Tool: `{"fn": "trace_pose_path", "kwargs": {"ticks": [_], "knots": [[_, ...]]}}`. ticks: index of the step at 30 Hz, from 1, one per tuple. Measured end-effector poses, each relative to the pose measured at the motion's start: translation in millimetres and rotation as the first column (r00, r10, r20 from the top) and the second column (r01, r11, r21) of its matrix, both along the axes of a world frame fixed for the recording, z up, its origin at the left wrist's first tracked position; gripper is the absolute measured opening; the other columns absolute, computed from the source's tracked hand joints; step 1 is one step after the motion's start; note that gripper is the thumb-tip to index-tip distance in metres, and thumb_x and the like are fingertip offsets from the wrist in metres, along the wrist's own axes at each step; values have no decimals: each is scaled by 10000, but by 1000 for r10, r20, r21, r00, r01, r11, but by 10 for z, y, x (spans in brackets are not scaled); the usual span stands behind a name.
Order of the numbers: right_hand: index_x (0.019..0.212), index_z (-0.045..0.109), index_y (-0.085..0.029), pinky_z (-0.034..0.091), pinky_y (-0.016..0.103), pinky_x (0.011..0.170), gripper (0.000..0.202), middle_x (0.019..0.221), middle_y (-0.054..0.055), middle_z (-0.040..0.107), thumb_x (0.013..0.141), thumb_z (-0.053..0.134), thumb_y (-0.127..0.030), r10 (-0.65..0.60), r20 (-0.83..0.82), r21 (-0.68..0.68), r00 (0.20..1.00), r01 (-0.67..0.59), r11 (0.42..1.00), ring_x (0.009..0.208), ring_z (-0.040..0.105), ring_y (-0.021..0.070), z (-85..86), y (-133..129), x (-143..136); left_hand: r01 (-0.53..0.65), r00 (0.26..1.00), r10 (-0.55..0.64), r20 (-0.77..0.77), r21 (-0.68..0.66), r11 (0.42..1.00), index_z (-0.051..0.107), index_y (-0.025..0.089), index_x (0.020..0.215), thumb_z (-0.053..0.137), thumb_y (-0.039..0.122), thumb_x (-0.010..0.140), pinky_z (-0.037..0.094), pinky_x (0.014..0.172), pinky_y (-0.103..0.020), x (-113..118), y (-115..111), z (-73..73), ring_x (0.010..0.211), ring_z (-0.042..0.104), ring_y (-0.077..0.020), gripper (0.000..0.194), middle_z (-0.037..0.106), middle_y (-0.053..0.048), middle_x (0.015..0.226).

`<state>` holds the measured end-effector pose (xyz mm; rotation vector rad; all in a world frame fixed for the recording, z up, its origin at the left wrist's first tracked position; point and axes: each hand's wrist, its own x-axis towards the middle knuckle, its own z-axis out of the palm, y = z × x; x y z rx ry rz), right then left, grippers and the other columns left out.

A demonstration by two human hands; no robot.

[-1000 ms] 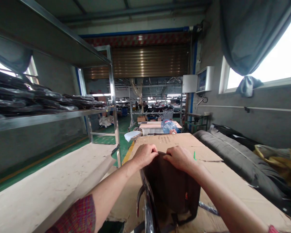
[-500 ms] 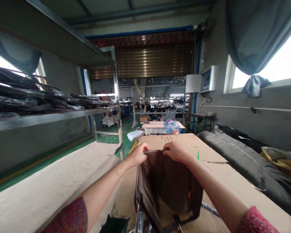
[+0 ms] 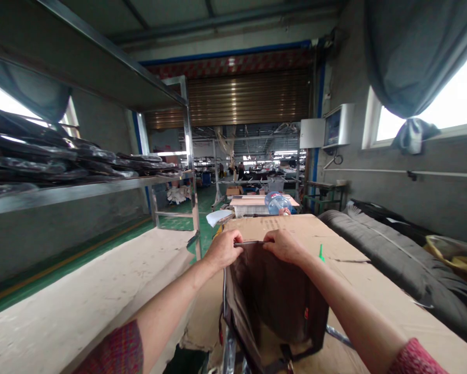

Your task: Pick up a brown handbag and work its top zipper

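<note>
A dark brown fabric bag [image 3: 283, 291] stands on the cardboard-covered table with its opening toward me. My left hand [image 3: 225, 248] pinches the far rim at its left corner, thumb and fingers closed on the edge. Farther right on the same rim, my right hand [image 3: 285, 245] grips the edge in the same way. Between the two hands the rim runs nearly straight. Inside the bag a small red tag shows on the right wall. Straps and shiny wrapped strips lie around its lower edge, partly cut off by the frame.
Cardboard [image 3: 350, 280] covers the table. A metal shelf [image 3: 62, 192] at left carries plastic-wrapped dark goods. A pale sheeted surface [image 3: 101, 291] lies below it. Grey fabric rolls [image 3: 381, 254] line the right side. A blue water jug [image 3: 277, 203] lies beyond the table.
The view has shifted slightly, so the scene sits a little farther right. Both hands keep their hold on the bag's rim, with hardly any other movement.
</note>
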<state>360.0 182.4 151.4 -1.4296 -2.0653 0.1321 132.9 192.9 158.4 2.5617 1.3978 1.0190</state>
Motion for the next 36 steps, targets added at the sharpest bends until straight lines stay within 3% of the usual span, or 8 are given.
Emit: {"fn": "trace_pose_path", "kwargs": {"ticks": [13,19,27,36], "knots": [[812,734,-226,337,251,611,133,782,11,700,779,614,-272,15,-17,14,1000,-15,1000,727,596,155,9,-48,-25,-36,999,37,-34,35,999,625,195,741,644,119,650,393,676,-270,1,-64,33,754,584,-161,120,661,7,766],[816,735,-229,334,257,615,135,810,17,710,774,611,-262,6,12,23,1000,-6,1000,746,605,164,5,-48,-35,-76,997,76,-5,-58,995,648,186,743,690,125,643,392,666,-252,25,-16,-5,726,583,-146,124,667,14,745],[805,729,-228,347,260,631,120,814,16,710,784,617,-266,11,8,21,1000,-11,1000,765,612,166,15,-77,-35,-28,1000,28,14,-35,999,656,190,717,671,193,758,364,665,-250,30,0,-28,727,584,-139,43,671,15,729],[839,732,-238,350,268,648,152,859,21,718,809,593,-290,-18,75,45,997,14,999,803,622,181,42,-111,-56,-111,994,110,-27,-36,993,661,198,700,686,198,738,333,631,-258,42,-12,16,693,579,-140,46,668,15,698]]}}
